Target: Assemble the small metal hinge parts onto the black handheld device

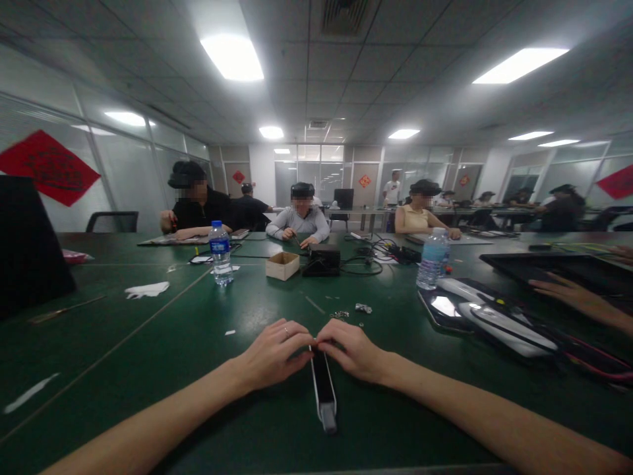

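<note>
Visibly, the left hand point(277, 353) and right hand point(350, 346) are curled at the far end of the dark device point(324, 382) on the green table point(173, 349); grip cannot be confirmed. Metal parts point(340, 315) beyond could be scattered by a slip.

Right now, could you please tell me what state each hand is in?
Left hand: curled, fingertips at the far end of the dark bar; grip cannot be told.
Right hand: curled, fingertips at the same end; grip cannot be told.

Black bar point(324, 381), far end partly hidden
</note>
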Available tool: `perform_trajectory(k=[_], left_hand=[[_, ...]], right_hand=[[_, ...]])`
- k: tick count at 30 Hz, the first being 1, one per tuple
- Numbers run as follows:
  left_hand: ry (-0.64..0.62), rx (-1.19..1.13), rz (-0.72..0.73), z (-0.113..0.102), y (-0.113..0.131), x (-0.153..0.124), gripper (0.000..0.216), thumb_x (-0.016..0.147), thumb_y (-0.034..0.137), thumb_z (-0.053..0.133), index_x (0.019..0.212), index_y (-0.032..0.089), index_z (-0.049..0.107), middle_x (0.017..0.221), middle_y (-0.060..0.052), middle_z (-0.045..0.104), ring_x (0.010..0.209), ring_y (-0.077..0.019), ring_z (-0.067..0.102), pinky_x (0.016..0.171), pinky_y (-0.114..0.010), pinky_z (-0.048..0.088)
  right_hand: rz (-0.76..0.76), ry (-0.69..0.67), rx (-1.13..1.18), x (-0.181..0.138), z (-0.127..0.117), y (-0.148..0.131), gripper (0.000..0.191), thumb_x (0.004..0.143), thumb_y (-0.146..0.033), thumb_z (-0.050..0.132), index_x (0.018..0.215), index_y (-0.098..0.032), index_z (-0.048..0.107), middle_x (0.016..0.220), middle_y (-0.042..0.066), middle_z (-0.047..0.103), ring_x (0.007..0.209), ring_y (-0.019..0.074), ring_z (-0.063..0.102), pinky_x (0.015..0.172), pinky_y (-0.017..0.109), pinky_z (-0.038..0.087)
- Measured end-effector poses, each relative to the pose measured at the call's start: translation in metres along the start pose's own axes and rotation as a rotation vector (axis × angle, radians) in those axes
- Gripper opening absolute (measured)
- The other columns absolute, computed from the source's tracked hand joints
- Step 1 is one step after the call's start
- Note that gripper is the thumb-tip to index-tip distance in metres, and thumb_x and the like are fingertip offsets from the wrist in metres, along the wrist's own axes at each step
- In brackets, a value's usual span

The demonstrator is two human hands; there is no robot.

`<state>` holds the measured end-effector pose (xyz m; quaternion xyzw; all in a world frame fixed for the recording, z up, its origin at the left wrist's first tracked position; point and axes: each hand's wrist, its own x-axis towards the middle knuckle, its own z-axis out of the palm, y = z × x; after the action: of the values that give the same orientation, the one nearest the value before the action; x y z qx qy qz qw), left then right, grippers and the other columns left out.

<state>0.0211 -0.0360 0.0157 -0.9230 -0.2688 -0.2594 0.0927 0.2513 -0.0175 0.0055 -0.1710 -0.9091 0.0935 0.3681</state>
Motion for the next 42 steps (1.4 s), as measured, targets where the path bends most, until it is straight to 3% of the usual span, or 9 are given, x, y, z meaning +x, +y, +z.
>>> perform_trajectory(k=[3, 9, 17, 22, 26, 30, 34, 42], left_hand=[[0.006, 0.035, 0.111, -0.004, 0.004, 0.000, 0.024, 0.100, 0.027, 0.042, 0.098, 0.018, 0.064, 0.089, -0.007, 0.067, 0.080, -0.0167, 0.062, 0.074, -0.030, 0.050], [0.056, 0.079, 0.187, -0.008, 0.008, 0.001, 0.027, 0.101, 0.022, 0.040, 0.092, 0.017, 0.066, 0.085, -0.006, 0.068, 0.074, -0.0152, 0.062, 0.068, -0.028, 0.049], [0.091, 0.030, 0.143, -0.002, 0.005, 0.001, 0.019, 0.096, 0.019, 0.045, 0.094, 0.018, 0.064, 0.085, -0.005, 0.069, 0.076, -0.0152, 0.065, 0.070, -0.026, 0.050], [0.026, 0.048, 0.056, 0.001, 0.001, 0.001, 0.020, 0.087, 0.013, 0.048, 0.099, 0.018, 0.062, 0.082, -0.004, 0.068, 0.071, -0.0147, 0.063, 0.067, -0.025, 0.049], [-0.067, 0.060, -0.046, 0.001, -0.007, 0.000, 0.021, 0.084, 0.012, 0.051, 0.100, 0.017, 0.064, 0.087, -0.004, 0.066, 0.070, -0.0146, 0.061, 0.064, -0.023, 0.047], [-0.170, 0.032, -0.106, -0.004, -0.017, 0.000, 0.016, 0.088, 0.016, 0.055, 0.098, 0.017, 0.067, 0.089, -0.003, 0.067, 0.072, -0.0142, 0.062, 0.064, -0.022, 0.047], [-0.218, 0.007, -0.106, -0.007, -0.026, -0.001, 0.017, 0.093, 0.021, 0.054, 0.103, 0.017, 0.067, 0.093, -0.005, 0.068, 0.076, -0.0151, 0.064, 0.067, -0.023, 0.048], [-0.247, -0.039, -0.061, 0.000, -0.028, -0.004, 0.025, 0.097, 0.022, 0.048, 0.116, 0.018, 0.064, 0.101, -0.006, 0.069, 0.082, -0.0168, 0.065, 0.071, -0.025, 0.049]], right_hand=[[0.063, 0.019, 0.097, 0.000, 0.011, -0.010, 0.016, 0.097, -0.025, 0.049, 0.095, -0.018, 0.062, 0.088, 0.006, 0.066, 0.079, 0.0148, 0.060, 0.074, 0.027, 0.050], [0.171, 0.042, 0.204, 0.001, 0.009, -0.013, 0.013, 0.093, -0.028, 0.054, 0.089, -0.019, 0.063, 0.084, 0.003, 0.066, 0.077, 0.0147, 0.060, 0.074, 0.026, 0.050], [0.172, -0.004, 0.243, 0.002, 0.010, -0.012, 0.011, 0.092, -0.028, 0.058, 0.090, -0.017, 0.062, 0.086, 0.003, 0.061, 0.076, 0.0141, 0.057, 0.071, 0.026, 0.048], [0.033, -0.011, 0.061, 0.004, 0.002, -0.004, 0.011, 0.094, -0.026, 0.053, 0.093, -0.017, 0.059, 0.091, 0.007, 0.061, 0.086, 0.0174, 0.057, 0.079, 0.031, 0.049], [0.105, -0.007, -0.200, 0.004, -0.019, 0.014, 0.008, 0.091, -0.018, 0.052, 0.095, -0.016, 0.059, 0.094, 0.009, 0.062, 0.088, 0.0192, 0.056, 0.081, 0.033, 0.048], [0.284, -0.138, -0.395, -0.001, -0.044, 0.039, 0.011, 0.089, -0.015, 0.052, 0.092, -0.015, 0.062, 0.093, 0.009, 0.063, 0.088, 0.0200, 0.057, 0.082, 0.034, 0.047], [0.381, -0.308, -0.378, -0.008, -0.059, 0.051, 0.015, 0.088, -0.015, 0.054, 0.096, -0.014, 0.065, 0.098, 0.010, 0.063, 0.090, 0.0203, 0.058, 0.081, 0.033, 0.048], [0.438, -0.442, -0.356, -0.008, -0.053, 0.050, 0.013, 0.087, -0.021, 0.058, 0.094, -0.016, 0.067, 0.096, 0.009, 0.063, 0.086, 0.0204, 0.058, 0.074, 0.030, 0.046]])
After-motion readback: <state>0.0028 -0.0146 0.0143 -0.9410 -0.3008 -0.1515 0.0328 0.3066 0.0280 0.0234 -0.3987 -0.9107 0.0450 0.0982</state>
